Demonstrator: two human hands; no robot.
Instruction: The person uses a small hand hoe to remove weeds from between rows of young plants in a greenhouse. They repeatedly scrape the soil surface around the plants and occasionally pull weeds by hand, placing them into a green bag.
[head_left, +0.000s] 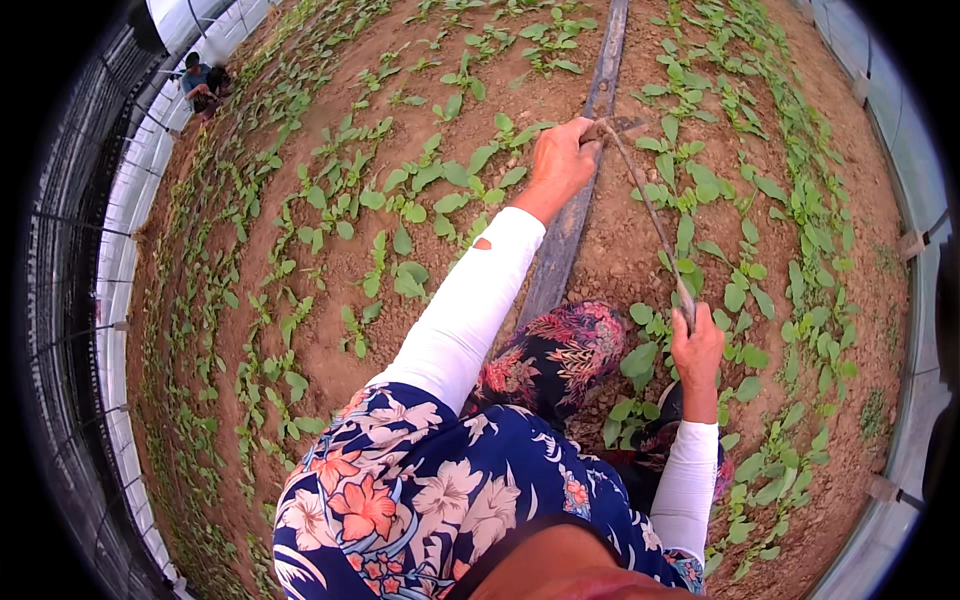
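Note:
My right hand (697, 349) is closed around the handle of a thin, long-necked hand tool (652, 202), which looks like a small hoe. Its neck runs forward over the seedlings and bends sharply at the far end. There my left hand (566, 161) pinches the tool near its soil-coloured head, whose exact shape is hard to make out. Beneath the left hand lies a flat dark irrigation hose (559, 255) on brown soil. Leafy green seedlings (705, 184) grow beside the tool, and more seedlings (454, 176) stand left of the hose.
My bent knee (555, 360) in patterned trousers is over the near part of the hose. Rows of seedlings (817, 202) run along both sides. Plastic greenhouse walls (896, 150) curve around the bed. At the far left, another person (201, 84) crouches by the plants.

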